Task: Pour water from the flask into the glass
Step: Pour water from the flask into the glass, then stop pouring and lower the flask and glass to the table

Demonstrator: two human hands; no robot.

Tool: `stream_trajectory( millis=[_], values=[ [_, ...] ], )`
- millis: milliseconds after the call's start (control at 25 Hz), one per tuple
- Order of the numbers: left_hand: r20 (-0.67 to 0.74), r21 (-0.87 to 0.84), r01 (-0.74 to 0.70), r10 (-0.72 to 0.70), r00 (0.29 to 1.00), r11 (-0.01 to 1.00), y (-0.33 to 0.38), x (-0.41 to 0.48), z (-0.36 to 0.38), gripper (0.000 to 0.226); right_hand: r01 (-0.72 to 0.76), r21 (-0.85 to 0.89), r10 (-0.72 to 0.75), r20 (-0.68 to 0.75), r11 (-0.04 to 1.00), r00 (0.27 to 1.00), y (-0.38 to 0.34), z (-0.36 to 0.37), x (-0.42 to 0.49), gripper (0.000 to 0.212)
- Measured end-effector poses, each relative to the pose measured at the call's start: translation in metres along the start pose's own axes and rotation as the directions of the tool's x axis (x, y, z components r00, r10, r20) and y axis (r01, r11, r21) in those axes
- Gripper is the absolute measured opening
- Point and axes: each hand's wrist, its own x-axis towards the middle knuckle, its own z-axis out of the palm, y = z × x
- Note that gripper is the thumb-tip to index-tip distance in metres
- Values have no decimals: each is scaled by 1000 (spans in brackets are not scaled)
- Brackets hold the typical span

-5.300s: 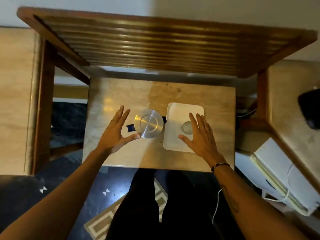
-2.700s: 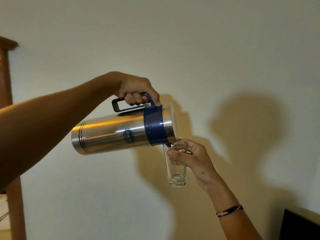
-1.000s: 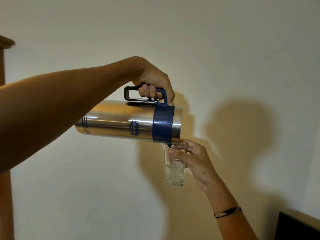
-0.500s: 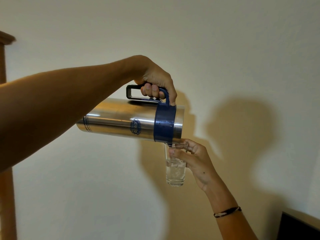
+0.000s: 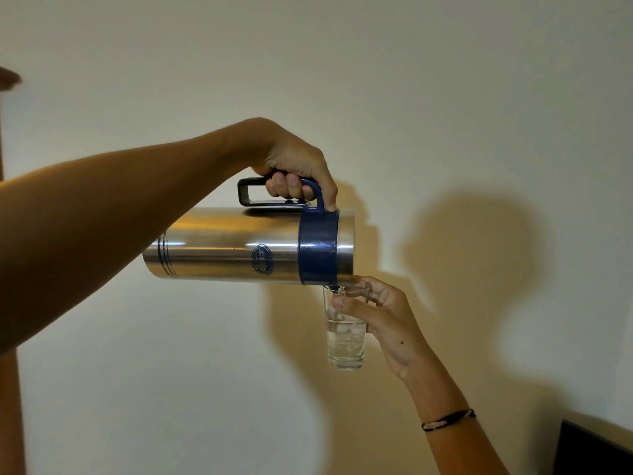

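A steel flask (image 5: 226, 246) with a blue collar lies almost level in the air in front of a pale wall. My left hand (image 5: 296, 166) grips its dark blue handle from above. The flask's spout touches the rim of a clear glass (image 5: 345, 332), held upright just below it. My right hand (image 5: 387, 320) wraps around the upper part of that glass from the right. Bubbly water stands to roughly the middle of the glass.
A pale wall (image 5: 445, 97) fills the background, with shadows of the arms and flask on it. A wooden post (image 5: 10, 406) runs along the left edge. A dark object's corner (image 5: 596, 450) shows at the bottom right.
The water in the glass has risen a little over the last second. Flask and glass hold almost the same pose; the flask sits slightly lower and nearer level.
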Motion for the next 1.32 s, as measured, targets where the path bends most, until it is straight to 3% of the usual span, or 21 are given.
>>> stream_trajectory(
  millis=[120, 240, 360, 560, 720, 880, 1320],
  values=[
    [-4, -66, -34, 34, 999, 997, -23, 1, -3, 49, 2, 13, -2, -37, 1000, 999, 2, -2, 4, 52],
    [-38, -322, -98, 91, 995, 942, -65, -3, 1, 46, -5, 36, 7, -54, 999, 998, 0, -3, 9, 58],
    [-157, -549, -203, 138, 978, 811, -110, -5, 26, 43, -19, 61, 22, -62, 998, 998, -5, -2, 15, 58],
    [-392, -740, -330, 23, 920, 585, -154, 1, 69, 45, -40, 76, 45, -70, 996, 997, -15, 1, 25, 60],
    [-496, -814, -427, -87, 864, 394, -174, 5, 92, 45, -26, 79, 33, -78, 997, 996, -31, -10, 37, 43],
    [-570, -807, -524, -131, 811, 272, -180, 4, 101, 45, -17, 57, 24, -126, 998, 992, -50, -24, 47, 60],
    [-590, -800, -544, -165, 790, 255, -190, -2, 111, 49, -6, 38, 11, -117, 999, 993, -63, -45, 48, 96]
  ],
)
